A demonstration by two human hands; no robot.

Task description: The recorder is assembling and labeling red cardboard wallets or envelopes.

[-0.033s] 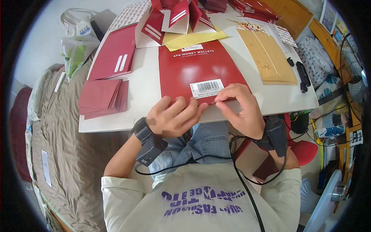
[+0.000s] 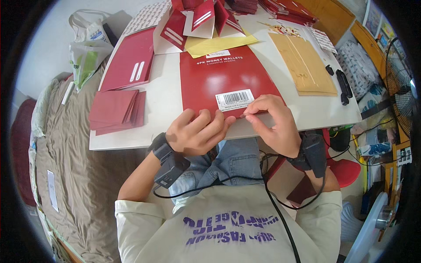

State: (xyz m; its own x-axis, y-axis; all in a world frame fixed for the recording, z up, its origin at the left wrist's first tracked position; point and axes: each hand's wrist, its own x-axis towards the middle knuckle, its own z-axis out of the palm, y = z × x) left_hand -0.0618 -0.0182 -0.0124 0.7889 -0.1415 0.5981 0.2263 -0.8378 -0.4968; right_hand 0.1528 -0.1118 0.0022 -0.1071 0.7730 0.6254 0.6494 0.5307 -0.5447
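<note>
A flat red packet [image 2: 206,87] with a white barcode label [image 2: 234,100] lies on the white table, its near side close to the table's front edge. My left hand [image 2: 199,131] is closed at the packet's near edge, with curled fingertips on it and the thumb low in front. Just right of that, my right hand [image 2: 274,125] pinches the same edge between thumb and forefinger. What exactly sits between these fingertips is too small to make out. A yellow sheet [image 2: 219,45] overlaps the packet's far end.
At the left lie dark red folders [image 2: 127,61] and a stack of small red envelopes [image 2: 116,109]. Folded red cards [image 2: 201,19] stand at the back. Tan envelopes [image 2: 305,65] and a black object [image 2: 344,83] are on the right. Black cables [image 2: 280,204] trail from both wrist straps.
</note>
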